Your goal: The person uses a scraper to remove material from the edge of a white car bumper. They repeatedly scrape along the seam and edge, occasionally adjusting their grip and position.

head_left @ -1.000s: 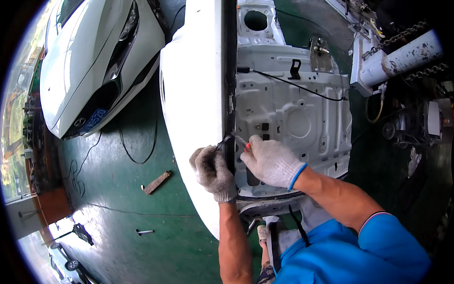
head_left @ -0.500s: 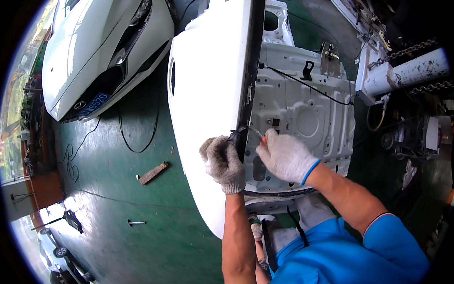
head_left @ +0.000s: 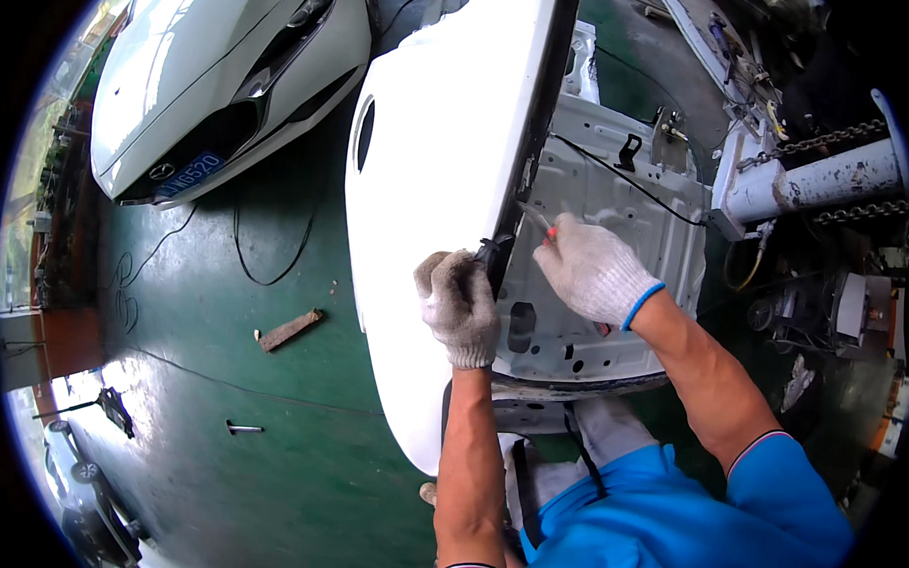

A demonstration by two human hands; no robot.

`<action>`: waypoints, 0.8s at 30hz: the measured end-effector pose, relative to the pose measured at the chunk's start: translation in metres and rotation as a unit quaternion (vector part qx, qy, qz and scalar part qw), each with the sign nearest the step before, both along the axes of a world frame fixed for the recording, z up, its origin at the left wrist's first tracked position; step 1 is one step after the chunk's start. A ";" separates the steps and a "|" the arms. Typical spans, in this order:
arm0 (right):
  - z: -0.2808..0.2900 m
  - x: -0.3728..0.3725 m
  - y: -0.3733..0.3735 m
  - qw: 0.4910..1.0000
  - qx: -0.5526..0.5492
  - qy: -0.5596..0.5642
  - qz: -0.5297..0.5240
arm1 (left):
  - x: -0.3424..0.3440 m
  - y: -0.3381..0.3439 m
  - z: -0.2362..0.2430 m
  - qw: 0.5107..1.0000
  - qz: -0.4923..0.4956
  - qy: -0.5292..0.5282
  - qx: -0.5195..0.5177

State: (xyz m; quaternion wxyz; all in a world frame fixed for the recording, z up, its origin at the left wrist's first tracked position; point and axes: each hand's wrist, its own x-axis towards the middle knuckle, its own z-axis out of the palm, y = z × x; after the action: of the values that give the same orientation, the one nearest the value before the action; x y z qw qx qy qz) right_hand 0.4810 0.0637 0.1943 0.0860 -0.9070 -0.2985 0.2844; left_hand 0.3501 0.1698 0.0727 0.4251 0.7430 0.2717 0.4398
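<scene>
Green painted workshop floor point(head_left: 270, 398), glossy, with loose items scattered left of the hands.

Left hand point(head_left: 461, 306): grey knit glove, fingers curled shut around a black rubber strip point(head_left: 493, 253) at the rear edge of a detached white car door point(head_left: 428, 183).

Right hand point(head_left: 592, 269): white knit glove with blue cuff, closed on a red-handled screwdriver point(head_left: 537, 222), tip at the door edge just above the left hand.

Door: stands on edge, glossy outer skin left of the hands, bare perforated inner panel point(head_left: 617, 220) beneath the right hand.

Surroundings: white car point(head_left: 212, 65) far upper left; black cable point(head_left: 265, 257), rusty flat bar point(head_left: 291, 329) and small bolt point(head_left: 241, 429) on floor; chained white pipe point(head_left: 818, 182) upper right.
</scene>
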 end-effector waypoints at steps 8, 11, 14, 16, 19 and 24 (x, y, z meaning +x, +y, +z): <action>-0.008 -0.020 0.001 0.999 -0.038 0.020 0.008 | 0.006 -0.003 0.001 0.999 -0.009 -0.036 -0.015; -0.008 -0.029 0.004 0.999 -0.028 0.006 -0.015 | 0.005 -0.001 0.001 0.999 -0.004 -0.044 -0.022; -0.024 -0.029 0.005 0.999 -0.001 -0.047 0.016 | 0.004 0.007 -0.005 0.998 0.003 -0.065 -0.023; -0.058 -0.022 -0.011 0.972 0.064 -0.137 0.179 | 0.003 0.009 -0.006 0.999 0.014 -0.046 -0.002; -0.063 -0.019 -0.024 0.946 0.121 -0.197 0.225 | 0.015 0.004 -0.003 0.993 0.077 -0.064 0.055; -0.074 0.004 -0.026 0.980 0.149 -0.089 0.092 | 0.005 -0.013 0.026 0.987 0.123 0.089 0.049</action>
State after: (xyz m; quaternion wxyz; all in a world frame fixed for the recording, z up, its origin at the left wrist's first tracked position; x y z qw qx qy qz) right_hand 0.4853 0.0375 0.1204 0.1664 -0.8743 -0.4266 0.1612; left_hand 0.3552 0.1567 0.0986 0.3049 0.7601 0.3761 0.4335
